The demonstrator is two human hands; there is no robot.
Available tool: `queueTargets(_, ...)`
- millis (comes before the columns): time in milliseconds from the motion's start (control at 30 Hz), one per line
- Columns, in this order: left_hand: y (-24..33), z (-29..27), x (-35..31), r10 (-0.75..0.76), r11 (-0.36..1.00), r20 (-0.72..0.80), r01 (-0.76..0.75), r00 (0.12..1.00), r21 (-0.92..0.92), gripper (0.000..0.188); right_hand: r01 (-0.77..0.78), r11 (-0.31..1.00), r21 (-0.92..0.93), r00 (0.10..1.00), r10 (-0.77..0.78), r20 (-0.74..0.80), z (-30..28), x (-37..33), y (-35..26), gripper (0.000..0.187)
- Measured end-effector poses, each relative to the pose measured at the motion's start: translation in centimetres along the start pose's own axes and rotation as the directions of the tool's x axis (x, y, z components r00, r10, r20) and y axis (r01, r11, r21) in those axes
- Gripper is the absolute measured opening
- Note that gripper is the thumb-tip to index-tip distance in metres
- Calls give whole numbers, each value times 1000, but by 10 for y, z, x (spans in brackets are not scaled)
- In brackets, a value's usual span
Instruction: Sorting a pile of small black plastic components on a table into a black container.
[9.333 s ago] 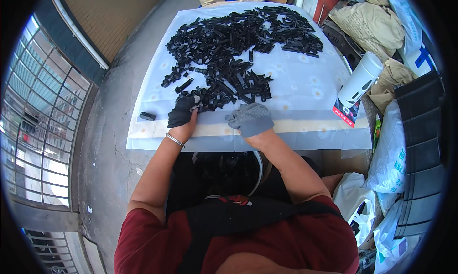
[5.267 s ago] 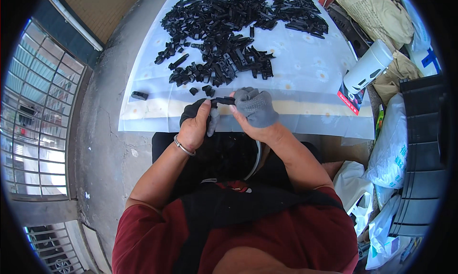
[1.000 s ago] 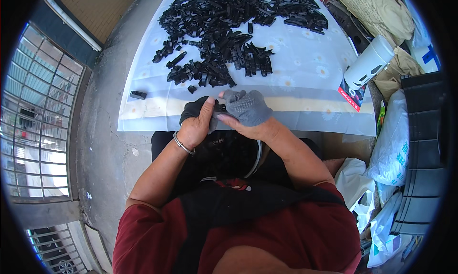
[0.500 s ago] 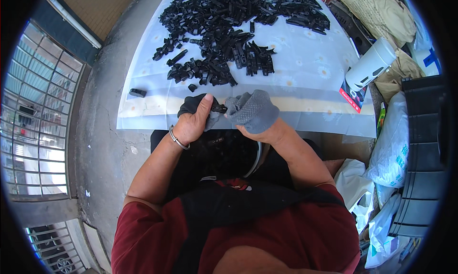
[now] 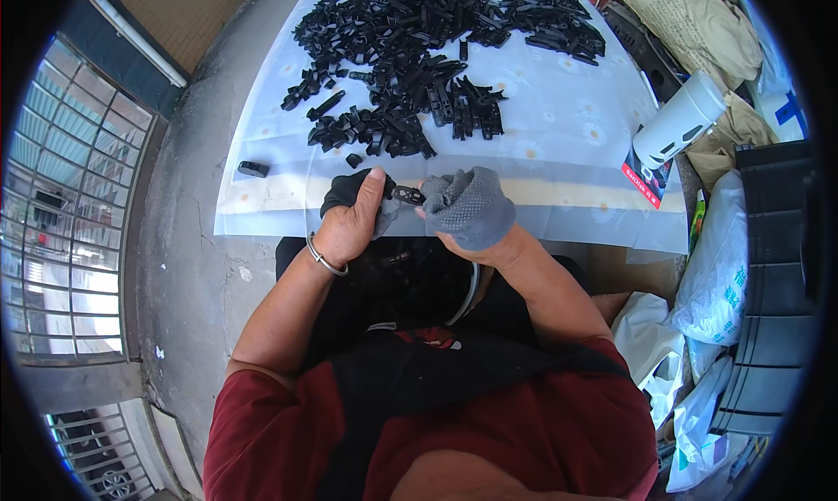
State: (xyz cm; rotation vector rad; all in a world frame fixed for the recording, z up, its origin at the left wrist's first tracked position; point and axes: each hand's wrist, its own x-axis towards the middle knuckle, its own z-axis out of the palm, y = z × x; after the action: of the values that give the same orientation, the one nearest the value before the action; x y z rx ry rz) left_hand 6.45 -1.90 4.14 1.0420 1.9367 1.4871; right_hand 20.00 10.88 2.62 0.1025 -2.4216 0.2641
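Note:
Just over the table's near edge, a small black plastic part [image 5: 408, 195] spans the gap between my two hands. My left hand [image 5: 353, 215], thumb bare and fingers in a dark glove, is closed around its left end. A grey dotted glove covers the fingers of my right hand [image 5: 471, 209], which pinches the right end; those fingertips are mostly hidden. Beyond my hands lies a large heap of similar black plastic parts [image 5: 410, 21], spreading toward me in smaller clusters. One loose black piece [image 5: 254, 168] rests apart at the left, and a smaller black piece [image 5: 353, 161] lies near my left hand.
A pale flowered cloth covers the table [image 5: 559, 165]. At its right edge a white cup [image 5: 681, 117] lies tilted beside a red and black card [image 5: 644, 180]. Plastic bags [image 5: 714, 261] and a dark drawer unit [image 5: 772, 309] stand at the right. A barred window [image 5: 78, 204] is on the left.
My hands have drawn slightly apart, the right one shifting a little to the right. More of the black plastic part shows between them.

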Motion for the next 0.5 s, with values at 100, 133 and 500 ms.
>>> queueTargets(100,2,-1,0,88,987,36,-92,995,132,38,-20,1000,21,1000,20,3,5,-2,0,12)
queueTargets(133,2,0,-1,87,987,36,-91,996,132,38,-35,999,27,999,34,23,7,-2,0,12)
queueTargets(500,-16,5,-24,220,924,45,-223,974,310,32,35,998,-47,999,-36,-32,46,-11,-21,12)
